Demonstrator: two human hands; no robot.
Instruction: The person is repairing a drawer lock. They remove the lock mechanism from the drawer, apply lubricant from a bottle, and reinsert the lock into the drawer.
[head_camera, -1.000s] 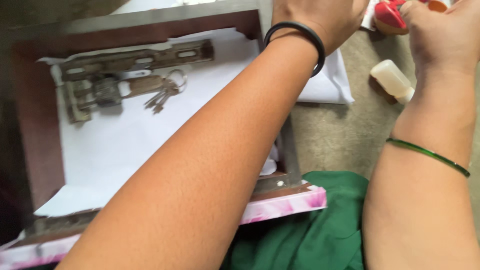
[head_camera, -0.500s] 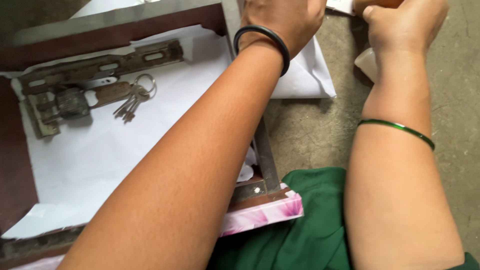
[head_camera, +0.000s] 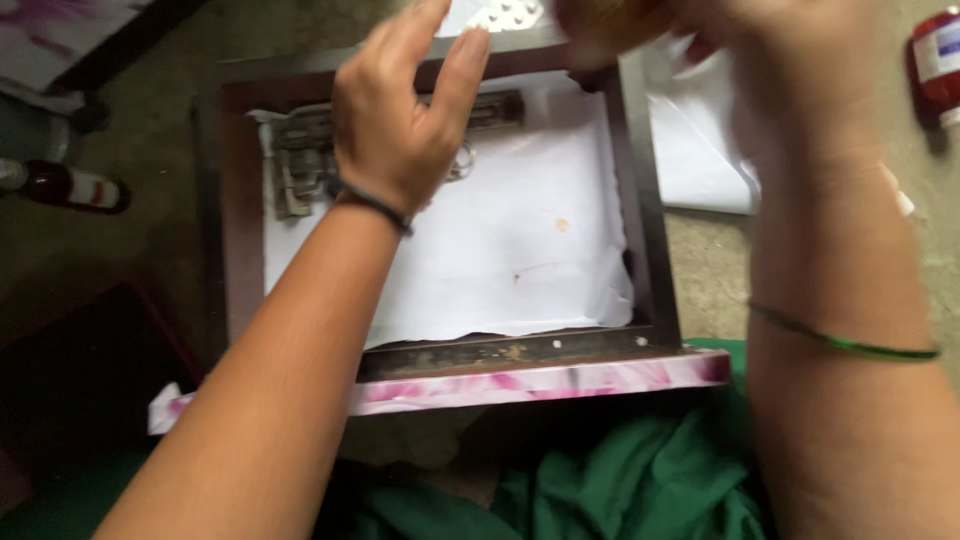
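Looking down, the head camera shows a shallow, dark-brown wooden drawer (head_camera: 650, 250) with a pink floral front edge, resting on the floor and lined with a creased white paper sheet (head_camera: 500, 250). Inside the drawer, along its far wall, lies a tarnished, grey-brown metal lock plate (head_camera: 300, 160), long and flat with a short arm turned down at its left end; a thin wire key ring (head_camera: 462, 165) shows just beside it, mostly hidden behind the left hand. Small brown stains mark the paper near its middle.

Left hand (head_camera: 400, 120): raised above the far part of the drawer, over the lock plate, fingers (head_camera: 462, 75) spread and slightly curled, holding nothing. A dark band (head_camera: 372, 203) circles the wrist.

Right hand (head_camera: 770, 60): blurred by motion at the drawer's far right corner. A rounded tan object (head_camera: 610, 25) sits at its fingers, but the blur hides whether the hand grips it, so the state of this grip cannot be told. A thin green bangle (head_camera: 850, 345) rings the forearm.

Surroundings: a second white paper sheet (head_camera: 700, 150) lies on the floor right of the drawer; a red bottle (head_camera: 938, 60) lies at the far right edge, a dark bottle with a pale label (head_camera: 75, 188) to the left; folded green cloth (head_camera: 640, 480) fills the near edge.
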